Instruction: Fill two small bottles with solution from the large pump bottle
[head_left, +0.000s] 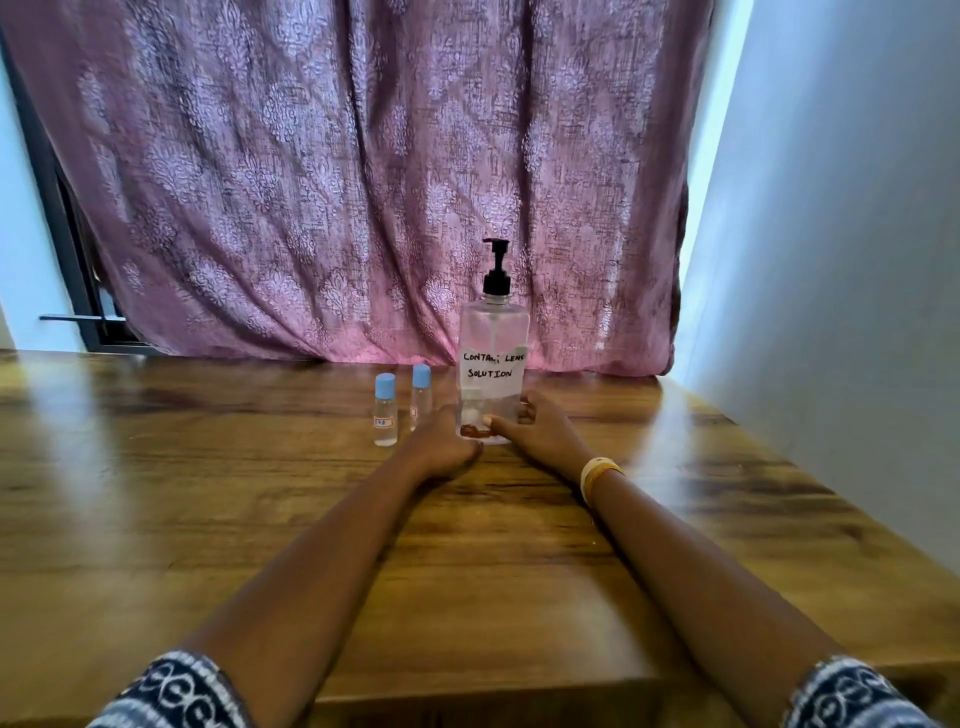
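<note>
Two capped vials (385, 410) (421, 395) stand on the counter (208, 519) at ten o'clock of the pump bottle (492, 364). The left hand (441, 441) seems to cup the bottle's base, its fingers hidden, and the right hand (535, 428) curls its fingers around it. Best draw it upright and near, spout (493, 242) facing the vials, then uncap them.

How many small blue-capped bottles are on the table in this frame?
2. One small bottle stands left of the pump bottle; the second small bottle stands between them, slightly farther back, partly behind the left hand. None seem hidden.
</note>
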